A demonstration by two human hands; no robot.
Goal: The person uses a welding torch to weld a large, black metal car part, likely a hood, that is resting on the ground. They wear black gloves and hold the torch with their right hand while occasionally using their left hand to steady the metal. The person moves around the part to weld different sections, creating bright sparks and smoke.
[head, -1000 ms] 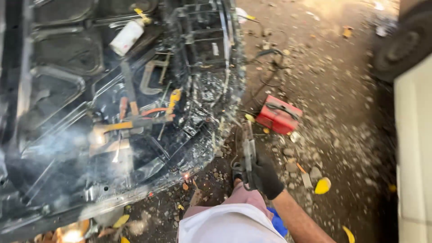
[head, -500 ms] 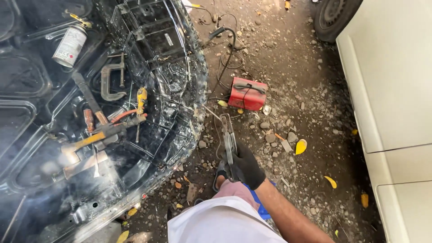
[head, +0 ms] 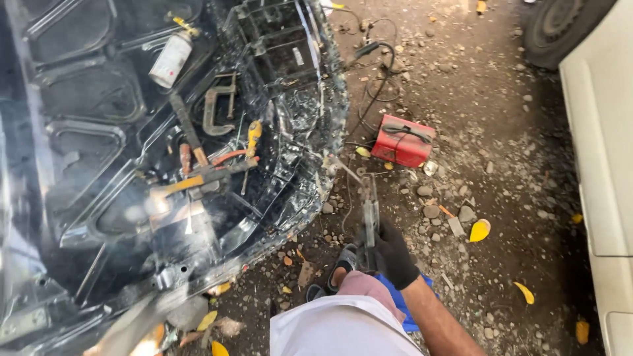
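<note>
A: At six o'clock, low in the picture, the right hand (head: 393,254) in a black glove is closed tight round the grip of a metal tool (head: 369,214), a long grey clamp-like holder. It runs up toward twelve o'clock from the fist, with a thin rod (head: 344,168) angling off its tip to eleven.

B: And the left hand?

A: Out of view, so nothing to say on its grip. A sandalled foot (head: 339,271) sits just at nine o'clock of the glove, white shorts (head: 343,327) below.

B: What's holding things here?

A: The big black car panel (head: 86,112), lying like a tray across the left half. In its hollows: a white spray can (head: 171,59) at eleven o'clock, a C-clamp (head: 217,109) beside it, a hammer (head: 188,132), and yellow- and orange-handled tools (head: 231,161) bunched in the middle.

B: And on the ground?

A: A red box (head: 403,140) at one o'clock of the glove, black cables (head: 379,79) snaking off it over gravel (head: 475,171) and yellow leaves.

B: Anything murky?

A: Glare washes out the panel's lower part. A tyre (head: 560,29) and a white car body (head: 603,151) are cut off at the right edge, and the tool's jaw end is too blurred to read.
</note>
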